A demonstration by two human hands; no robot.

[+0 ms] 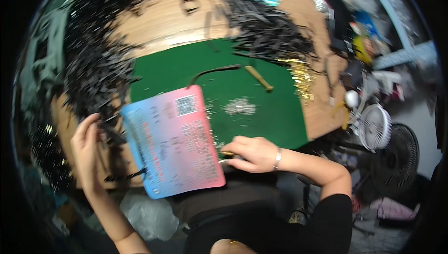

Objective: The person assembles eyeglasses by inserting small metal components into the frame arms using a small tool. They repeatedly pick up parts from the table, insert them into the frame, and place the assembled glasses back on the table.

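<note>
My left hand (85,149) is at the left edge of the table, its blurred fingers stretched and slightly apart beside a heap of thin black strips (93,74) that look like eyeglass temples. My right hand (254,155) is closed at the near edge of the green mat (275,118), gripping a small thin metal piece with gold and silver ends; its kind is unclear. Between my hands lies a pink and blue printed sheet (175,144), with a black strip (126,176) across its left edge. Beyond it are a curved dark temple (214,70), a brass-coloured rod (259,78) and tiny silver bits (240,106).
Another heap of black strips (275,32) covers the far right of the wooden table (154,25). Small gold pieces (302,79) lie at the mat's right edge. A white fan (374,127) and a black fan (396,156) stand to the right. A clear plastic bag (151,216) is below the table edge.
</note>
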